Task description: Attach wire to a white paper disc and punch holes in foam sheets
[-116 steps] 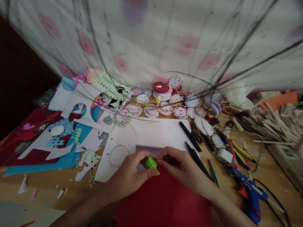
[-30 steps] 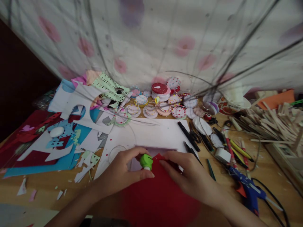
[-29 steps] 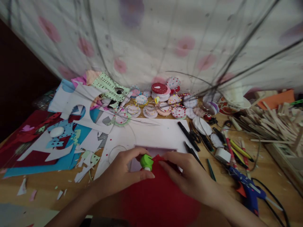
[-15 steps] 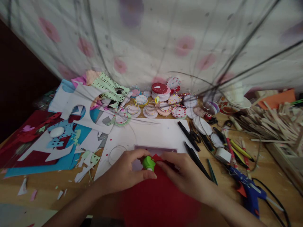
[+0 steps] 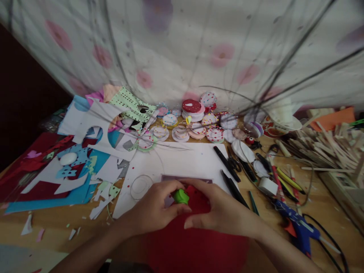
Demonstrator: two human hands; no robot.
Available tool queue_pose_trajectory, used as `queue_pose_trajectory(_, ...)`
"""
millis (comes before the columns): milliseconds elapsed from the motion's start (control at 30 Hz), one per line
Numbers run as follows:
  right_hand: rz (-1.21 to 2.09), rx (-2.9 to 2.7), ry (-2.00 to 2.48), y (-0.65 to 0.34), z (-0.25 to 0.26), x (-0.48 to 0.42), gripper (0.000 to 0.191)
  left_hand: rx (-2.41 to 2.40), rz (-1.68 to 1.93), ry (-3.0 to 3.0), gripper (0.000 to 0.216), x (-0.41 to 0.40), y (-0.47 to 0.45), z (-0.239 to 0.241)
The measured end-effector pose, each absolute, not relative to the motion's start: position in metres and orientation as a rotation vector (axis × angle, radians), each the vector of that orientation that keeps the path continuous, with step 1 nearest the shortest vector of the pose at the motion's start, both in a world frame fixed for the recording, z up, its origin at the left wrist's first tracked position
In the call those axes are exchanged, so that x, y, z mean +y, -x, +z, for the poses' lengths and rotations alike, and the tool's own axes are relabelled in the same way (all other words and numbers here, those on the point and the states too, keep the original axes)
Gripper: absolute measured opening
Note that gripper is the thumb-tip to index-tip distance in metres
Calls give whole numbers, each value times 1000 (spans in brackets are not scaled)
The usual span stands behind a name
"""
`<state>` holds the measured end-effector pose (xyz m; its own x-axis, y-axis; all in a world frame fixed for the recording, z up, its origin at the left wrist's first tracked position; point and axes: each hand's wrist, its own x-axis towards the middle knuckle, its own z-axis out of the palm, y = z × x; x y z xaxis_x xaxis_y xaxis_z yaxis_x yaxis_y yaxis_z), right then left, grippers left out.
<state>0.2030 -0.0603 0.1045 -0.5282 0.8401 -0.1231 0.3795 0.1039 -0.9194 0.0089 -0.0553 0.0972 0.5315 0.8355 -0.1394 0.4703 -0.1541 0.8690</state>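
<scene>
Pinched between thumb and fingers of my left hand is a small bright green craft punch. My right hand curves around the punch's right side, its thumb and fingers apart; its fingertips come close to my left fingers, and I cannot tell whether they touch. A red sheet spreads below both hands, blurred toward the bottom of the view. A small red part shows just right of the punch; whether it belongs to the sheet is unclear. Under the hands lies white paper with a purple-grey rectangle partly hidden.
Small round layered paper pieces line the back. Coloured sheets and cut scraps pile up at left. On the right lie a black pen, scissors, a blue glue gun and many wooden sticks.
My right hand's thumb has moved down and away from its fingers, no longer pinching the red piece. The green punch has turned and shifted slightly right in my left hand.
</scene>
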Motion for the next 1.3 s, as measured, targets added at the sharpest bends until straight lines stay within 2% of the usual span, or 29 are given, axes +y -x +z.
queue_pose_trajectory(167, 1487, -1857, 1172, -198, 91, -60, 31, 1102, 503, -1842, 27, -56, -12, 90)
queue_pose_trajectory(467, 1597, -1879, 1198, -210, 89, -57, 45, 1124, 417, -1771, 29, -52, -12, 87)
queue_pose_trajectory(600, 1631, -1906, 1390, -225, 82, -63, 16, 1113, 365, -1859, 40, -47, -3, 89)
queue_pose_trajectory(633, 1610, -1909, 1440, -228, 79, -65, 15, 1103, 358, -1908, 43, -46, 0, 89)
queue_pose_trajectory(833, 1402, -1977, 1523, -239, 78, -80, 20, 973, 236, -2226, 42, -45, 7, 98)
queue_pose_trajectory(1100, 1268, -1889, 1555, -254, 79, -100, 23, 877, 275, -2391, 24, -43, 4, 104)
queue_pose_trajectory(1300, 1202, -1557, 1520, -269, 67, -129, 17, 1114, 531, -2209, 31, -60, 18, 90)
